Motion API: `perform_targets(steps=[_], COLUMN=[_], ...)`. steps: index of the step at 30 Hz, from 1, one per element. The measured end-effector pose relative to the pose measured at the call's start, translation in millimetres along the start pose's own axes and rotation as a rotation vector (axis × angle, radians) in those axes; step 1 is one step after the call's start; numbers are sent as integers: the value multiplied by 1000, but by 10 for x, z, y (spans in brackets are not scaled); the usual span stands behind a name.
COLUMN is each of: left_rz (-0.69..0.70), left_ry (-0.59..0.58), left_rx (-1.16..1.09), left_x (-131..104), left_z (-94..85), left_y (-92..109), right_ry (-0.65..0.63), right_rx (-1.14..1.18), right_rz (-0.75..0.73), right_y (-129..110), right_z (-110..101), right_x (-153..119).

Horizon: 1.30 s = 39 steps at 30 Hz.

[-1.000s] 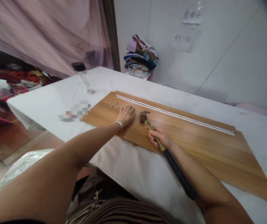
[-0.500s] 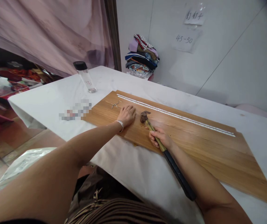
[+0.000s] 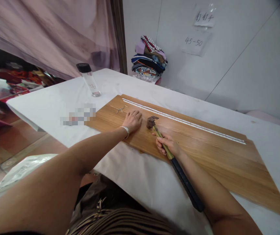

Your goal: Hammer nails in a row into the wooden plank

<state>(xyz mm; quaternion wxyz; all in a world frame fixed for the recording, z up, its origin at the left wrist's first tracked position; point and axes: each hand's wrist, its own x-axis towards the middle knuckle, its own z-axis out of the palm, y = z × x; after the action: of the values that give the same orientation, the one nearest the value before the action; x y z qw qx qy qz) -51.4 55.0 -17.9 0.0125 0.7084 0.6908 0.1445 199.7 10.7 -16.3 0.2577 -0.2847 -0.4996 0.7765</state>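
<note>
My right hand (image 3: 168, 144) is wrapped round the handle of a claw hammer (image 3: 163, 140), partway along its brownish shaft. The rusty hammer head is low over the wooden board (image 3: 203, 156), and the black grip slants back beside my right forearm. To the left of the head, my left hand (image 3: 132, 120) lies palm down on the board, fingers stretched forward and holding nothing visible. Several nails (image 3: 121, 109) lie loose on the board just beyond that hand. Two pale measuring strips (image 3: 181, 120) run along the board's far edge.
Under the board is a table with a white cover (image 3: 44, 104). A bottle with a black lid (image 3: 88, 80) stands at the back left, near a blurred-out item (image 3: 78, 115). Folded clothes (image 3: 149, 60) are piled by the wall, where paper notes (image 3: 193, 44) hang.
</note>
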Motion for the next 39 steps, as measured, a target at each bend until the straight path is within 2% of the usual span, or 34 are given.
perform_targets(steps=[22, 39], left_rz=[-28, -3], left_ry=[-27, -5], left_rx=[2, 7], left_x=[-13, 3], left_z=[-40, 25], left_y=[29, -22], right_ry=[-5, 8], right_rx=[9, 32], right_rz=[20, -5], right_y=[-13, 14], right_z=[12, -2], right_x=[15, 20])
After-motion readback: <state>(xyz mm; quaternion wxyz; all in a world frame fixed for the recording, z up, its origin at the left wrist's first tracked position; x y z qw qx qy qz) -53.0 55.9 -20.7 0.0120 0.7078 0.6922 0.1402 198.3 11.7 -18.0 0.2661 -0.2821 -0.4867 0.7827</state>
